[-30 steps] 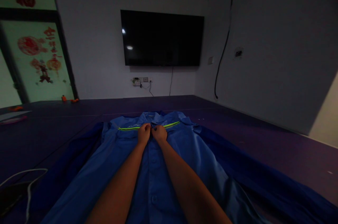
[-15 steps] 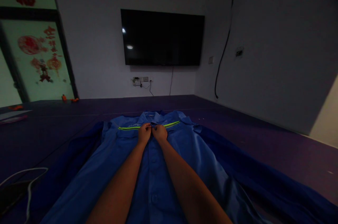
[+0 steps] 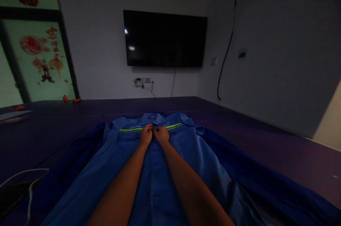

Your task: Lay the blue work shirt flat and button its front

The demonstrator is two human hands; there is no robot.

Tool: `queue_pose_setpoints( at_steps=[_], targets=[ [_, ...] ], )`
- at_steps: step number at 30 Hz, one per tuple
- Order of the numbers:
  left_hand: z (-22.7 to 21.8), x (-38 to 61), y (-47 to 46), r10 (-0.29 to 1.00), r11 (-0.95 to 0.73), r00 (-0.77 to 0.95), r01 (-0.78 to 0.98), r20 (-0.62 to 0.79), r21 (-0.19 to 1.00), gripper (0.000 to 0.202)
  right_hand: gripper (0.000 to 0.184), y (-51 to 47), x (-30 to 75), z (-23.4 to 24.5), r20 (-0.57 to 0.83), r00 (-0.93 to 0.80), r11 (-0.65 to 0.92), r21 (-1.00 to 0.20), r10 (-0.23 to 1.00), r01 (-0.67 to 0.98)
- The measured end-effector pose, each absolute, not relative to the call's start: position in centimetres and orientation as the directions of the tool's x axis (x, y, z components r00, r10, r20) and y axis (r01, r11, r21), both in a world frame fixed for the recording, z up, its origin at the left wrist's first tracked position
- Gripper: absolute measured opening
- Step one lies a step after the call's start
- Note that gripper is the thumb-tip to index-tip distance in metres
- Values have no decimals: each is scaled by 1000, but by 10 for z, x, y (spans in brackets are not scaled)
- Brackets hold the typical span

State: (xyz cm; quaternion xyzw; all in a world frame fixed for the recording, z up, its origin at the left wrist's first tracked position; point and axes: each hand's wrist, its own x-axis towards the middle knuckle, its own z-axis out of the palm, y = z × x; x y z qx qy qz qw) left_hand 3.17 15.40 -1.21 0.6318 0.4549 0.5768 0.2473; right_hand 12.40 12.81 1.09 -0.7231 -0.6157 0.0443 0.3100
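Head view: my left hand and right hand pinch the shirt; lower buttons look fastened, the collar seemingly unfastened.

Blue shirt spread front-up on purple floor, collar at far end, darker sleeves out both sides, yellow-green chest stripe (lettering too blurry).

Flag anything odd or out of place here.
A black cable hangs loose down the right wall, its lower end apparently plugged into nothing. Small orange items lie scattered on the purple floor near the door. No spill or damage shows on the blue shirt, though it's dim.
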Motion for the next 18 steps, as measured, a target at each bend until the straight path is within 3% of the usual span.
queue_pose_setpoints(
  at_steps=[18],
  targets=[
    [-14, 33, 156, 865, -468, -62, 261, 498, 844, 33, 23, 133, 124, 9, 317, 193, -36, -442, 929, 896]
  ],
)
